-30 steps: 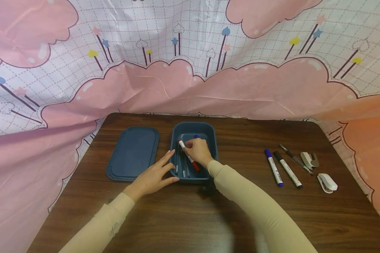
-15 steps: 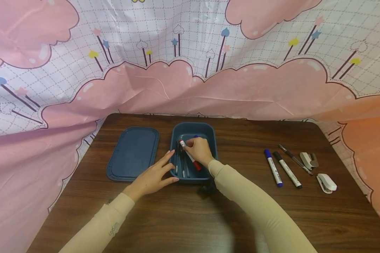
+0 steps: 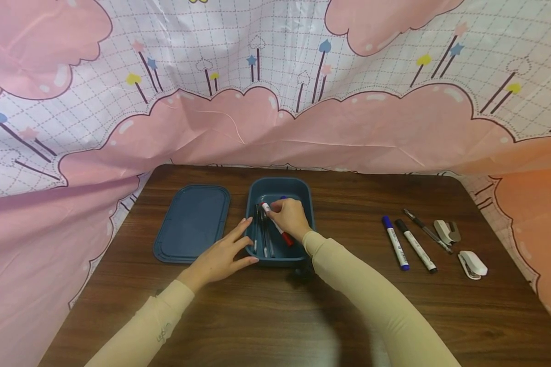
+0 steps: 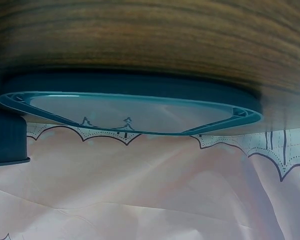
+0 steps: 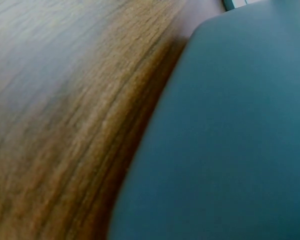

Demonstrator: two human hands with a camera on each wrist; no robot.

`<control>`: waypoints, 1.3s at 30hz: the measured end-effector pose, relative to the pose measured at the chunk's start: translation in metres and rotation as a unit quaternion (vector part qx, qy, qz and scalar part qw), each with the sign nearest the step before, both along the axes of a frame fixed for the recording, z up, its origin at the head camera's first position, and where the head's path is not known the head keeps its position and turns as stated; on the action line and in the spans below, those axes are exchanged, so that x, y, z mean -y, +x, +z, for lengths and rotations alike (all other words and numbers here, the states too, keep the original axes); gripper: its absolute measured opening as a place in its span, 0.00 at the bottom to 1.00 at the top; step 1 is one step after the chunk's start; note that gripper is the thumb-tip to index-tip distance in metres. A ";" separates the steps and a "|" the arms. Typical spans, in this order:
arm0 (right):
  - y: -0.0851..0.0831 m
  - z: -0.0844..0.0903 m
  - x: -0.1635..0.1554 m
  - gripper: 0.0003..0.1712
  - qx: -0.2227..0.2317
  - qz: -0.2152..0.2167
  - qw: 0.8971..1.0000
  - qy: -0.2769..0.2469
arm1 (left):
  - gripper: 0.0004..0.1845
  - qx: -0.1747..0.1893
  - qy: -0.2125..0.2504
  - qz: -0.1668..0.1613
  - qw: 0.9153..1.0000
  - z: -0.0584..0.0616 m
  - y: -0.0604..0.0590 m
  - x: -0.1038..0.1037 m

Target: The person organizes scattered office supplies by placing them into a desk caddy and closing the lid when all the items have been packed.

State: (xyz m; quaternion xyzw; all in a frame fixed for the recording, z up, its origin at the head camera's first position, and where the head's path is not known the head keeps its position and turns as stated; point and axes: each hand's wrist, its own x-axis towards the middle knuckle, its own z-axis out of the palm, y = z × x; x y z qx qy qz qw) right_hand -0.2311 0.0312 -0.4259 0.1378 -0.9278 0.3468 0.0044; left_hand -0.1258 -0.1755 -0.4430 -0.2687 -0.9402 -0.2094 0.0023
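- Right hand (image 3: pixel 288 218) reaches into the blue box (image 3: pixel 303 191) and pinches the red marker (image 3: pixel 277 228) near its white upper end; the marker lies slanted inside, beside dark pens (image 3: pixel 261 232).
- Left hand (image 3: pixel 220 257) rests flat with straight fingers on the table (image 3: pixel 266 316), fingertips touching the box's near left wall, steadying it.
- Judging by its look, the marker is light, stiff and smooth, so it may roll or slip; a mid-barrel pinch should hold best.
- Beside the box lies its lid (image 3: pixel 192 223); a blue marker (image 3: pixel 396 243) lies well apart.
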 end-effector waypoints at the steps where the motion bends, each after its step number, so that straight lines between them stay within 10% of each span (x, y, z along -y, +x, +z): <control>1: 0.000 0.000 0.000 0.16 -0.001 0.001 1.000 -0.001 | 0.28 0.000 0.000 0.000 1.000 0.000 0.000 0.000; 17: -0.002 0.009 -0.003 0.17 -0.029 0.017 0.999 -0.020 | 0.29 -0.001 -0.001 0.000 1.000 -0.001 0.000 0.000; 39: -0.013 0.074 -0.022 0.19 -0.068 0.023 0.996 -0.060 | 0.30 0.004 0.002 -0.003 1.000 0.000 0.001 0.000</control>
